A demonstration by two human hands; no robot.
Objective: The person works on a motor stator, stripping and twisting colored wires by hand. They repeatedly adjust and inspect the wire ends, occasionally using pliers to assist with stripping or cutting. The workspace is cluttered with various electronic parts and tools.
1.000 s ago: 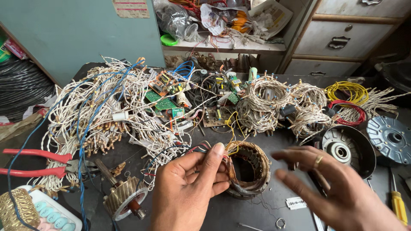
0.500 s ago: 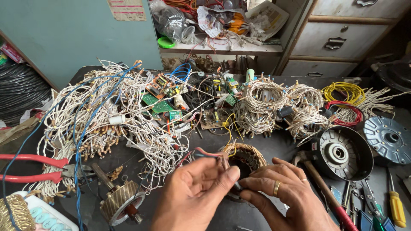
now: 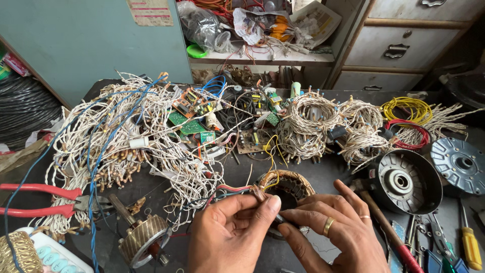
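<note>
A round motor stator (image 3: 292, 184) with copper windings lies on the dark workbench (image 3: 323, 172), coloured lead wires trailing from its left side. My left hand (image 3: 233, 231) pinches the stator's near left rim between thumb and fingers. My right hand (image 3: 333, 228), with rings on two fingers, rests against the near right of the stator and meets the left thumb there. What the right fingertips hold is hidden between the two hands.
A big tangle of white and blue wires (image 3: 121, 141) fills the left. Red-handled pliers (image 3: 40, 199) and a rotor (image 3: 144, 241) lie near left. Circuit boards (image 3: 194, 114) and wire coils (image 3: 308, 124) sit behind. Motor housing (image 3: 404, 179), hammer (image 3: 389, 232) and screwdriver (image 3: 470, 242) lie right.
My right hand came in from the right, where it hovered open, and closed onto the stator beside my left hand. The left hand shifted its grip to the near rim.
</note>
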